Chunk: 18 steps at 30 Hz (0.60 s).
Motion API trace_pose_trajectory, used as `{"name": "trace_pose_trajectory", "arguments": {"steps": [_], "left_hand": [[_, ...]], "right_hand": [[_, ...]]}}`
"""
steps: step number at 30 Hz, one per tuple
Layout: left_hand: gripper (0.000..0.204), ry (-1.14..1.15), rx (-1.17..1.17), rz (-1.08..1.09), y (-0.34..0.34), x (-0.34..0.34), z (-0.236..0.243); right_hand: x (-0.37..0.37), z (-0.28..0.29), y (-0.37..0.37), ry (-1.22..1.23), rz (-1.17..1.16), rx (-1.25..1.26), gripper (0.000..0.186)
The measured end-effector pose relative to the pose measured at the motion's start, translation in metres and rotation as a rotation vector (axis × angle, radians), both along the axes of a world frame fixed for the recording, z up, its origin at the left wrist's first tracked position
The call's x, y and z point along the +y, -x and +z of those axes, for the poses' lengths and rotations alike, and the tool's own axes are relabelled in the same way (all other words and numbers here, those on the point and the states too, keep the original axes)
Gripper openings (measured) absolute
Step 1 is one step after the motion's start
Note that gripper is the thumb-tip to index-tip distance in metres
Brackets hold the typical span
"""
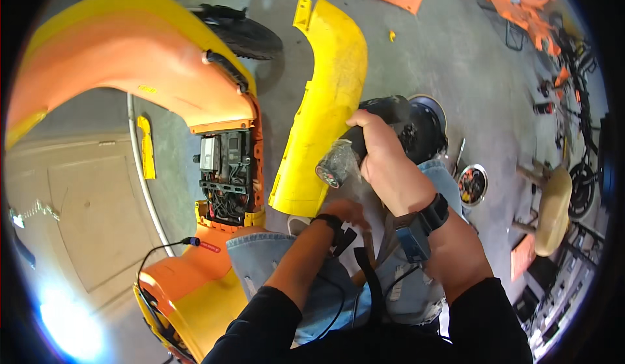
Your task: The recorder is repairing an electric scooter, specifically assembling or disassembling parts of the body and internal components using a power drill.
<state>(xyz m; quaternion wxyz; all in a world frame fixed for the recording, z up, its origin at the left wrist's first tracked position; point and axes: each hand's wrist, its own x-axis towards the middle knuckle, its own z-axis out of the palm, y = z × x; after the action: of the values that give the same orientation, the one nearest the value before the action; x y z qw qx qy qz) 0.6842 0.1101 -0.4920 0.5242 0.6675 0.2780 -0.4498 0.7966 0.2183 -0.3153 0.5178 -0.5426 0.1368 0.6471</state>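
Panel [332, 77] lies loose ahead of left hand [350, 213], whose hold I cannot tell; bay [224, 185], leftward, still uncovered — right hand [377, 139] grips cylinder [338, 163].

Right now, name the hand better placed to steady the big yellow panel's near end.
Probably the left hand: though blurred, it looks free, close to the near end of the big yellow panel. The right hand holds a dark, film-wrapped object.

White glare [70, 325] is burning out the lower left. Distortion is bending the pole [137, 162]; black is filling the corners. The left hand [349, 213] is blurring.
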Motion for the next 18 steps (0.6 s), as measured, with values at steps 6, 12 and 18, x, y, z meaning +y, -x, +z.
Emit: {"name": "trace_pose_trajectory", "arguments": {"steps": [6,12,18], "left_hand": [[0.057,-0.038,-0.125,0.122,-0.007,0.001,0.003],[0.047,-0.363,-0.315,-0.018,0.021,0.002,0.130],[0.040,-0.552,-0.440,0.215,0.087,-0.053,0.357]], "right_hand": [[-0.028,0.005,-0.006,-0.215,0.100,0.204,0.026],[-0.029,0.006,-0.018,-0.198,0.141,0.241,0.029],[-0.035,-0.002,-0.037,-0.353,0.244,0.309,0.033]]}}
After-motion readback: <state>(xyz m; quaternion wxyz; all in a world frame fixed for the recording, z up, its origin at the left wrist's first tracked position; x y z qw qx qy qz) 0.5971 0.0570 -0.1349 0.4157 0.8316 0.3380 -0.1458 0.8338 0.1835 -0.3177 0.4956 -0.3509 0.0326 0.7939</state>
